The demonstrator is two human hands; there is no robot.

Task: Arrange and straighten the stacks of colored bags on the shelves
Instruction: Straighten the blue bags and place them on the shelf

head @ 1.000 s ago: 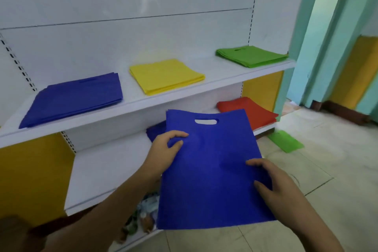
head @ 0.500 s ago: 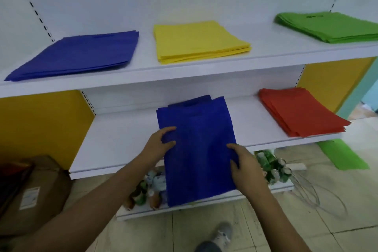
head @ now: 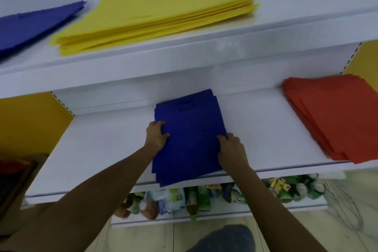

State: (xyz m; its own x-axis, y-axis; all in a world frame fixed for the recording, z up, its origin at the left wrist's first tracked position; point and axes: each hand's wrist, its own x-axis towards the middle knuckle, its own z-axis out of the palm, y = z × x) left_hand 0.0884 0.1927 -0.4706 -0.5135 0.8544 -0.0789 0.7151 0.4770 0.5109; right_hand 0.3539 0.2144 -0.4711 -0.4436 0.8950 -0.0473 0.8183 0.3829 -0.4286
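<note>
A small stack of blue bags (head: 190, 137) lies on the middle white shelf (head: 98, 149), its near edge hanging slightly over the shelf front. My left hand (head: 156, 136) grips the stack's left edge, thumb on top. My right hand (head: 232, 149) grips its right edge. On the same shelf to the right lies a fanned stack of red bags (head: 335, 116). The upper shelf (head: 225, 43) carries a yellow stack (head: 155, 12) and, at the far left, another blue stack (head: 34, 24).
Bottles and packets (head: 184, 198) crowd the bottom shelf under the blue stack. A brown cardboard box (head: 18, 180) stands on the floor at the left. My shoe (head: 225, 239) shows on the tiled floor below.
I have lowered the blue bag from the air onto the stack on the middle shelf and pushed it further in. The view has moved closer and tilted down.
</note>
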